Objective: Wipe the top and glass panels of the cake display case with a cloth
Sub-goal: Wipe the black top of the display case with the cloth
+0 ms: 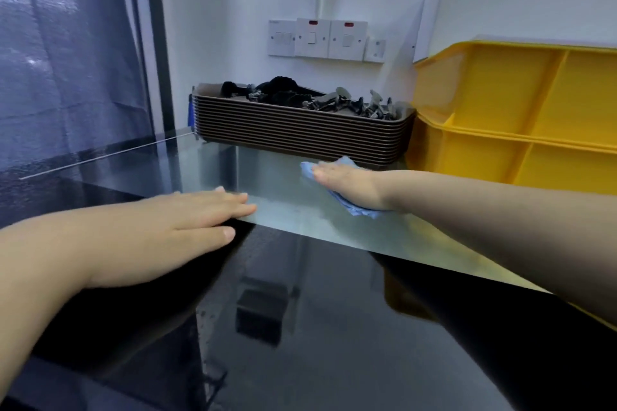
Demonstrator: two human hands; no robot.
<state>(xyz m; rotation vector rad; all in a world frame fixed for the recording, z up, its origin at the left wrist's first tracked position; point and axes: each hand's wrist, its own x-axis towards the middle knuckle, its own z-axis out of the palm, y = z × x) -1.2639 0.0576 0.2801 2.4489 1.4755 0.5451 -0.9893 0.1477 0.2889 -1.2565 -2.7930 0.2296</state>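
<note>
The display case's glossy top (300, 310) fills the lower view, black in front and reflecting grey light further back. A blue cloth (359, 208) lies on the far part of the top. My right hand (350, 185) presses flat on it with straight fingers, so only the cloth's edges show. My left hand (200, 215) rests flat on the top to the left, fingers straight, holding nothing. The glass side panels are hardly visible from here.
A stack of brown trays (300, 133) holding metal clips stands at the back of the top. Yellow crates (517, 117) stand at the back right, close to my right forearm. Wall switches (327, 38) are behind. A blue curtain (66, 60) hangs at left.
</note>
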